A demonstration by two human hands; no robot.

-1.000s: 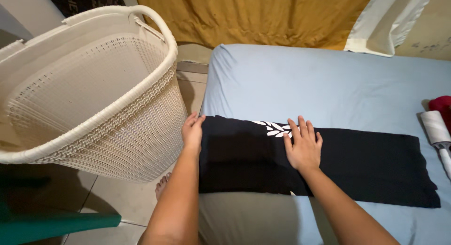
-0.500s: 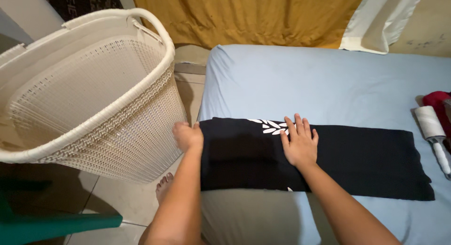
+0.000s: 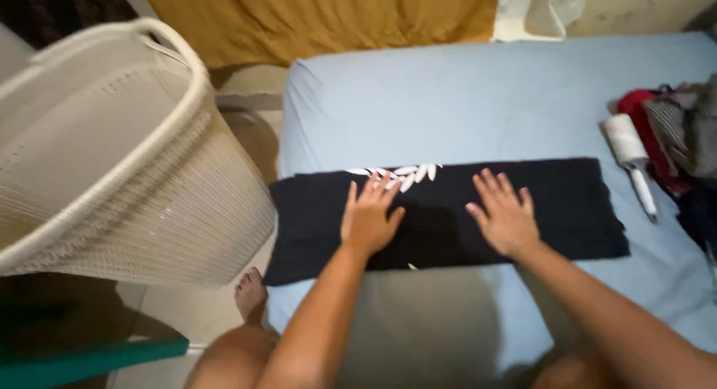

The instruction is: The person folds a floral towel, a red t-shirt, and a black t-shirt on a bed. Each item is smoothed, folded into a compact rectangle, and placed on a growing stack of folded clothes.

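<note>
Head view: a folded black garment [image 3: 448, 213] with a white leaf print lies across the bed [image 3: 463, 98], right of the laundry basket [image 3: 112, 157]. Left hand [image 3: 368, 219] and right hand [image 3: 504, 217] press flat on it, fingers spread, holding nothing. It looks soft, light and limp; best taken at its edges.

We see a dim, warm indoor light, seemingly from above and behind us. Our own shadow pools on the blue sheet [image 3: 418, 322] just below the wrists. Motion blur softens everything; the fingers [image 3: 373, 191] smear slightly. Left of the fingers, the white basket [image 3: 112, 172] bulges with wide-angle distortion, and the black cloth [image 3: 567, 202] loses all detail.
</note>
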